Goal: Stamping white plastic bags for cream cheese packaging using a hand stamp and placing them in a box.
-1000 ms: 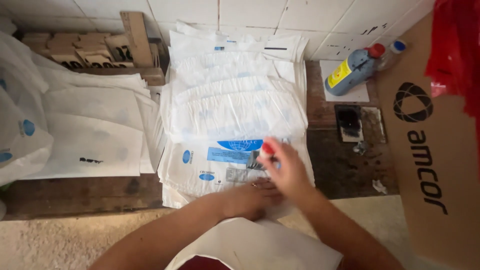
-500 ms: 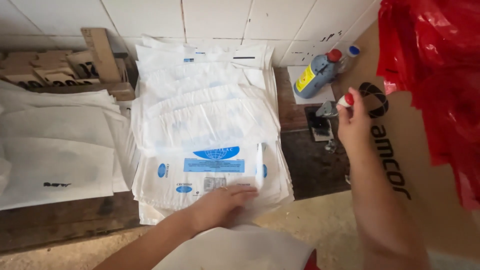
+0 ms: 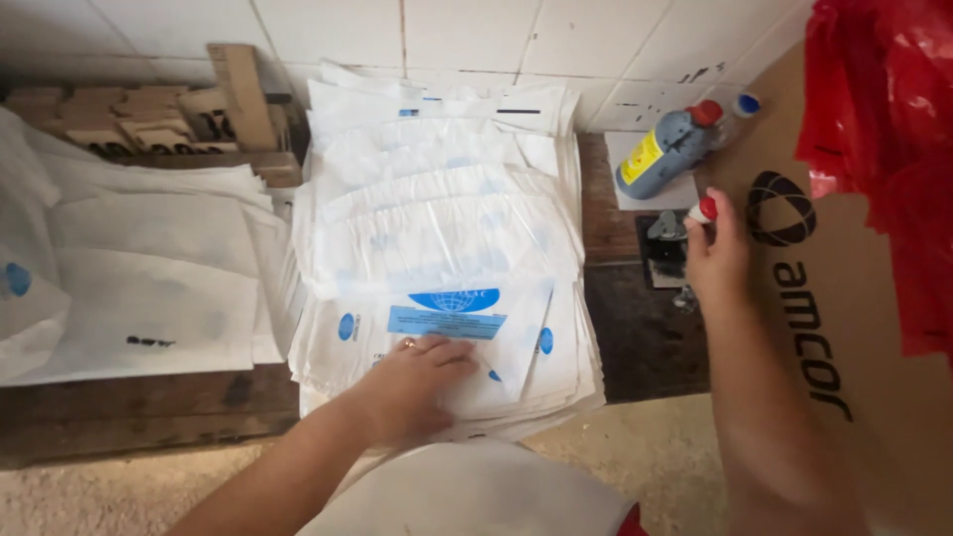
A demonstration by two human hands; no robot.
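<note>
The left hand (image 3: 422,372) lies spread flat on the top bag (image 3: 447,328) of the worktop (image 3: 645,337) stack, while the right hand (image 3: 717,253) pinches a red-capped stamp (image 3: 701,210) over the ink pad (image 3: 667,260), probably re-inking.

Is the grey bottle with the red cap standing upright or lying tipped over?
Tipped over. The grey bottle lies on its side on a white sheet by the tiled wall, red cap toward the cardboard box.

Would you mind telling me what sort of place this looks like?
Probably a small packing or bag-stamping workshop: stacks of white printed bags on a worn wooden bench, an ink pad, and a cardboard carton.
</note>
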